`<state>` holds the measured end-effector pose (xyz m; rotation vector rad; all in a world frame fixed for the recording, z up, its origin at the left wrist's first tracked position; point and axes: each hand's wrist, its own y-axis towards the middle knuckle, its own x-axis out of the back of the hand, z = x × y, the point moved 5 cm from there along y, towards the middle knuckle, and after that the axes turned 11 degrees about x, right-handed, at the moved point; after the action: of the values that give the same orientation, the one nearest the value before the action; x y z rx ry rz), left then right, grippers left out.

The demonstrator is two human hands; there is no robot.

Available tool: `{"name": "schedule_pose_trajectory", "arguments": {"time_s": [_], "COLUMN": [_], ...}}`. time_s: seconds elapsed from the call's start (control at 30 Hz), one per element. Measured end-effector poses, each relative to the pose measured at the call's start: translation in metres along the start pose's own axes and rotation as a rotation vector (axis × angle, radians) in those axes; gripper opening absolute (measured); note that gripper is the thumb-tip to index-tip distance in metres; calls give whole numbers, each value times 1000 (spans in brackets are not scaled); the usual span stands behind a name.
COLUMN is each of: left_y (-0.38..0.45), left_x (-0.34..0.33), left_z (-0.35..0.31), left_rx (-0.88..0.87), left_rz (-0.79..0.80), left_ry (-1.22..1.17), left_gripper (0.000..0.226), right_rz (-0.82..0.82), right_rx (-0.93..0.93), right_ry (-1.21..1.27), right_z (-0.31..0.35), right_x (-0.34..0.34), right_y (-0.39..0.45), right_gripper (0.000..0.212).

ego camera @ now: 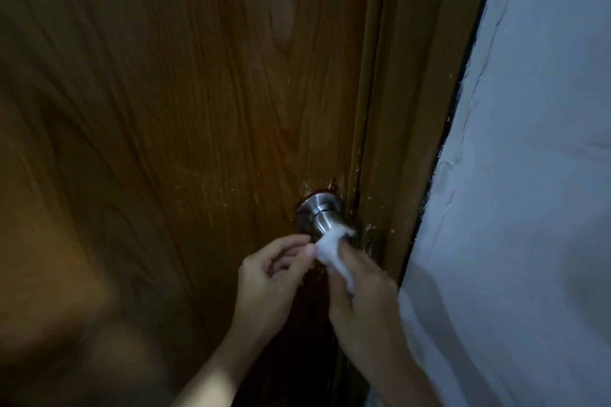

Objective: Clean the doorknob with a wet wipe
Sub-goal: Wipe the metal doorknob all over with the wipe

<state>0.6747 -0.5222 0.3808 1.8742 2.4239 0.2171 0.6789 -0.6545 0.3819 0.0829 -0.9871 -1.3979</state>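
Observation:
A brushed-steel doorknob [320, 215] sticks out of a brown wooden door [172, 109], near its right edge. A white wet wipe [334, 249] is bunched over the front of the knob, hiding its round end. My right hand [360, 287] holds the wipe against the knob from below. My left hand [269, 277] is just left of the knob, with its thumb and fingertips at the wipe's left edge. Whether they pinch the wipe is unclear.
The wooden door frame [406, 129] runs down the right of the door. A pale rough wall [535, 175] fills the right side. The light is dim.

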Motion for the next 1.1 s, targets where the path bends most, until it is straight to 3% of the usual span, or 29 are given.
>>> {"name": "schedule_pose_trajectory", "arguments": {"time_s": [0.07, 0.1, 0.2, 0.27, 0.33, 0.43, 0.53, 0.6, 0.7, 0.8, 1.0, 1.1], "left_y": [-5, -7, -2, 6, 14, 27, 32, 34, 26, 17, -4, -11], "left_x": [-11, -11, 5, 10, 5, -15, -36, -40, -43, -48, -66, -64], "left_z": [3, 7, 25, 37, 40, 31, 15, 6, -8, -20, -7, 2], "left_rx": [64, 92, 294, 480, 599, 673, 755, 640, 368, 124, -228, -563], "left_rz": [106, 75, -230, -340, -352, -294, -195, -176, -191, -228, -19, -18], "left_ry": [-100, -113, -177, -211, -221, -247, -440, -387, -120, 100, 544, 1009], "left_gripper": [26, 20, 12, 10, 12, 20, 23, 31, 45, 43, 46, 48], "right_rz": [144, 171, 120, 5, -99, -181, -210, -225, -237, -231, -209, -200], "right_rx": [79, 109, 111, 94, 82, 59, 33, 23, 4, 4, -10, -35], "right_ry": [-26, -63, -124, -114, -94, -73, -54, -47, -42, -50, -35, -18], "right_z": [6, 9, 7, 4, 3, -1, -5, -9, -14, -18, -21, -22], "right_x": [-14, -18, -11, 1, 13, 25, 32, 36, 39, 39, 31, 27], "right_y": [-6, -7, -6, -1, 5, 10, 8, 6, 3, 2, -1, -3], "right_gripper": [52, 59, 70, 67, 57, 44, 40, 39, 41, 45, 46, 46]}}
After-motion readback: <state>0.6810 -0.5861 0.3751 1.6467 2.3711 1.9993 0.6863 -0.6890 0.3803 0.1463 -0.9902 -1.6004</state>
